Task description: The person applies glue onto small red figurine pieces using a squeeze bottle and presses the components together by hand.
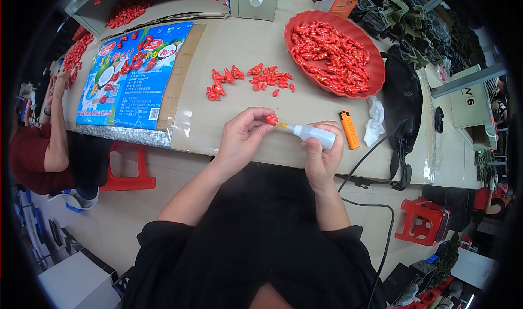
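Observation:
My left hand (243, 136) pinches a small red figurine (272, 119) between thumb and fingertips. In my right hand (323, 155) lies a white squeeze bottle (315, 136), tilted toward the left. Its thin yellowish nozzle (283, 125) points at the figurine and looks to touch it, or nearly so. Beyond my hands, loose red pieces (271, 78) lie in a cluster on the table, with a smaller group of red figurines (219, 82) left of it. A red scalloped bowl (376, 85) heaped with glossy red figurines stands at the back right.
An orange lighter (350, 129) and a crumpled white tissue (375, 122) lie right of my hands, beside a black bag (406, 107) with a cable. A blue printed cardboard sheet (131, 77) covers the table's left. Another person (41, 151) works there. Red stools (128, 170) stand below.

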Available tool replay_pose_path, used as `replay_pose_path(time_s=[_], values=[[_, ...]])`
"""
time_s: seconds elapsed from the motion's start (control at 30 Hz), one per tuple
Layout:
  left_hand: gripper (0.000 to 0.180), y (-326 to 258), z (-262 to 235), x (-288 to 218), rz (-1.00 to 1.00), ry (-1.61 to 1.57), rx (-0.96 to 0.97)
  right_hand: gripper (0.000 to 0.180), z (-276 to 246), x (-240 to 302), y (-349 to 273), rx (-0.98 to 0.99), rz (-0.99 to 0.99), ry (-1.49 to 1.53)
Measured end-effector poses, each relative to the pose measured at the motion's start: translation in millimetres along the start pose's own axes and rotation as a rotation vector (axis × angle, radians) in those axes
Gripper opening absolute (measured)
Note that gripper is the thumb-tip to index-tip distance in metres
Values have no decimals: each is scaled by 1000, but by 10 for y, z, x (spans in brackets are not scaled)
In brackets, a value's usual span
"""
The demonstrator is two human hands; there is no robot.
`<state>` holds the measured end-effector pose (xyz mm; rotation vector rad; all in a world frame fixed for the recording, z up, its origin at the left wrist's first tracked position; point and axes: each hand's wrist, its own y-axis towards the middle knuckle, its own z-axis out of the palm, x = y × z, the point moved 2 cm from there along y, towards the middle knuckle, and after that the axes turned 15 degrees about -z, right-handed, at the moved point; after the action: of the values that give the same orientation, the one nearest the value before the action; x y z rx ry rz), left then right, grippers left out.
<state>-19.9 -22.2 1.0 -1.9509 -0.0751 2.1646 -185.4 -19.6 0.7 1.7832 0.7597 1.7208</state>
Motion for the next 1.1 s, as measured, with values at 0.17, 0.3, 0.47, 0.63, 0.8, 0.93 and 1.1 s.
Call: replay_pose_path(time_s=[0.17, 0.3, 0.47, 0.63, 0.8, 0.93, 1.1], values=[[22, -3, 6, -3, -3, -4, 1, 27, 6, 1, 1, -12, 3, -2], [22, -4, -2, -2, 6, -8, 4, 27, 14, 4, 1, -12, -2, -6], [22, -5, -5, -5, 9, -2, 6, 28, 0, -9, -12, 16, -25, -39], [22, -2, -3, -2, 11, -1, 4, 28, 7, -2, -6, 2, -34, -46], [22, -6, 4, -15, -10, -6, 4, 28, 10, -9, -7, 0, -41, -41], [22, -7, 1, -10, -18, -6, -10, 28, 8, -2, -10, 13, -57, -66], [22, -7, 2, -14, -4, 1, -8, 28, 5, 15, -11, 27, -46, -79]])
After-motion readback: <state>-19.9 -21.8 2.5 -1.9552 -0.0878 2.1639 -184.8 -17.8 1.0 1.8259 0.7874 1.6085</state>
